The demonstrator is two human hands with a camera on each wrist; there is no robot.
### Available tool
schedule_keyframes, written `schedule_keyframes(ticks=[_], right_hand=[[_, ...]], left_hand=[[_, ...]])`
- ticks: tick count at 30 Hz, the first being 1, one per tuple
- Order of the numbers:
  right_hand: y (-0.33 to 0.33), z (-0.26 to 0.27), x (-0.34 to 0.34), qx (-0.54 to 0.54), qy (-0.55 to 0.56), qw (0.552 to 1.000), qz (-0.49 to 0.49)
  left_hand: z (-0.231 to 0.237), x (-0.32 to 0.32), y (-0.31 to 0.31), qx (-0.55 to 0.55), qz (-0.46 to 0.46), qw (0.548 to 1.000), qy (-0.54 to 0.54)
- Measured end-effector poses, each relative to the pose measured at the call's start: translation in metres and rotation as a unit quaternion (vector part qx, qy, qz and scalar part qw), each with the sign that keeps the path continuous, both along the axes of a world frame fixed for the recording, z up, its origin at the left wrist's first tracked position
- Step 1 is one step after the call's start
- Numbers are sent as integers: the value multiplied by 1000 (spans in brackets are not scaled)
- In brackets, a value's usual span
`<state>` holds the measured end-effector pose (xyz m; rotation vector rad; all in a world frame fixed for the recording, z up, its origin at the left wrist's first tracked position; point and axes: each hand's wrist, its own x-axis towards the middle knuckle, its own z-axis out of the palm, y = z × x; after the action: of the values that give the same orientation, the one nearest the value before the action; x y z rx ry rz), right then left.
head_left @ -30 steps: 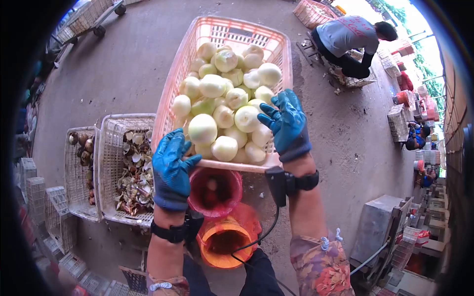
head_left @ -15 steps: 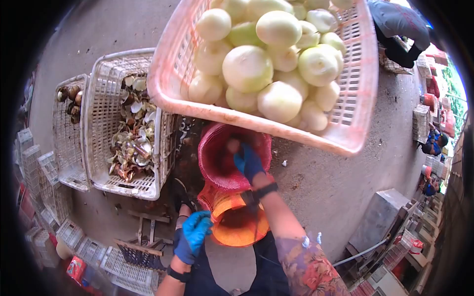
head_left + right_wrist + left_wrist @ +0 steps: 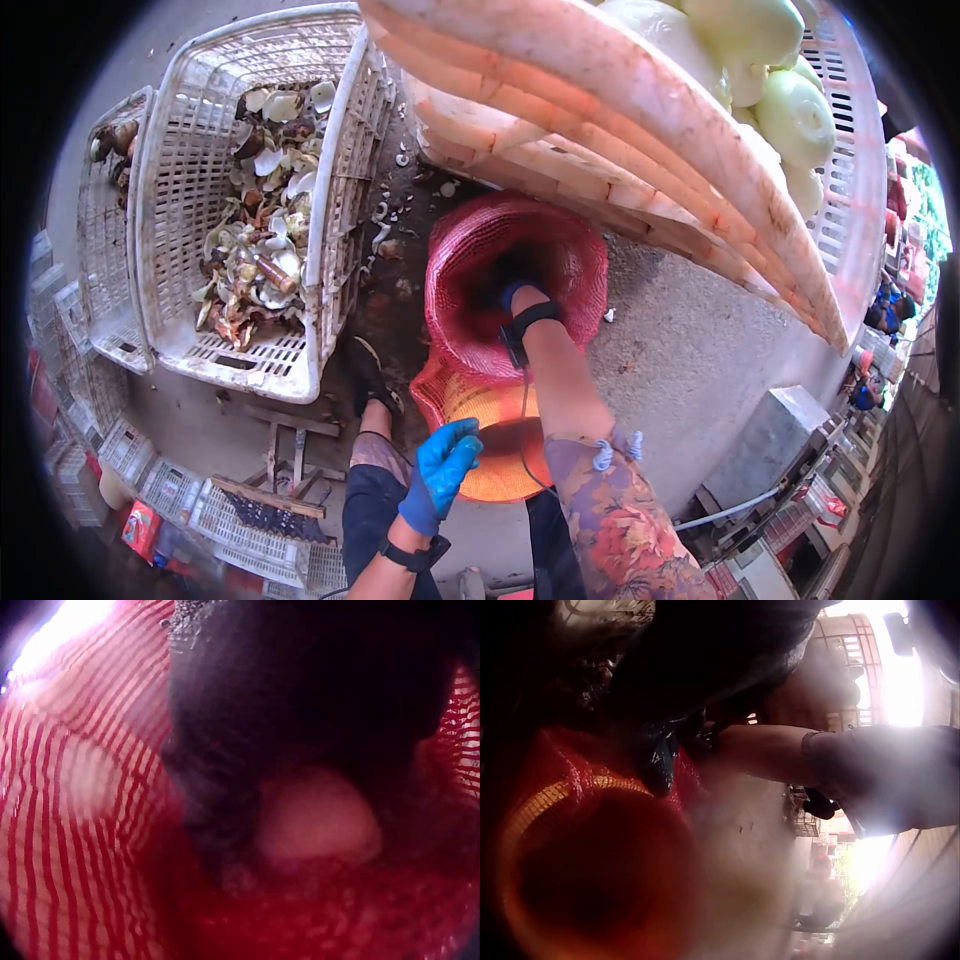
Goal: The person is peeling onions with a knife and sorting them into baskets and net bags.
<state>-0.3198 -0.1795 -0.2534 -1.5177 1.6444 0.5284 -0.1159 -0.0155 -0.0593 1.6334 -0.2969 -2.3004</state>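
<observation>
My right hand, in a dark-looking glove, reaches down inside a red mesh bag (image 3: pixel 450 290); in the head view the bag hides most of it. In the right wrist view the right hand (image 3: pixel 247 712) lies over and beside a pale round onion (image 3: pixel 322 821), and I cannot tell whether its fingers close round it. My left hand (image 3: pixel 440 475), in a blue glove, hovers loosely bent with nothing between its fingers. Just right of it stands an orange tub (image 3: pixel 490 485) with red mesh at its edge.
A pink plastic crate (image 3: pixel 640 110) of peeled onions (image 3: pixel 795 115) stands beyond the bag. To the left, a whitish crate (image 3: pixel 330 200) holds onion skins (image 3: pixel 275 240), with another crate (image 3: pixel 100 270) beside it. A metal box (image 3: pixel 780 430) stands on the right.
Both hands have left the onion crate's sides. The right hand has gone down into the red mesh bag; the left has come back beside the orange tub. The view has shifted closer to the crates.
</observation>
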Motion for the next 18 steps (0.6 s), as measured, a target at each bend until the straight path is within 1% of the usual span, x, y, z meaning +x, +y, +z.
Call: schedule_keyframes(ticks=[1,2,3,4,5,7,10,13,16,17,18], right_hand=[[0,2,-2,11,-3,1000,21],[6,-5,-8,3,-46,999,-8],[17,-24,-20,-7,-89,995,-36],[25,-33,-31,-16,-132,989,-64],[27,-22,-37,-1,-149,984,-102],[31,24,-44,27,-182,967,-179],[50,101,-46,-65,-139,972,-177],[86,130,-32,-236,-169,948,-131],[106,136,-7,-274,-156,936,-156],[111,138,1,-270,-182,923,-206],[115,143,9,-282,-186,920,-199]], left_hand=[[-4,-1,-1,-4,7,1000,0],[-7,-3,-1,-10,14,1000,2],[-13,-4,-2,-7,15,1000,0],[-18,-4,-2,-6,42,999,20],[-22,-4,-2,-4,66,997,39],[-28,-4,-8,-15,104,992,66],[-31,-8,-22,-21,153,984,83],[-32,-17,-30,4,186,977,106],[-33,-28,-30,13,205,972,113],[-36,-31,-28,13,209,971,112],[-39,-32,-28,31,223,967,120]])
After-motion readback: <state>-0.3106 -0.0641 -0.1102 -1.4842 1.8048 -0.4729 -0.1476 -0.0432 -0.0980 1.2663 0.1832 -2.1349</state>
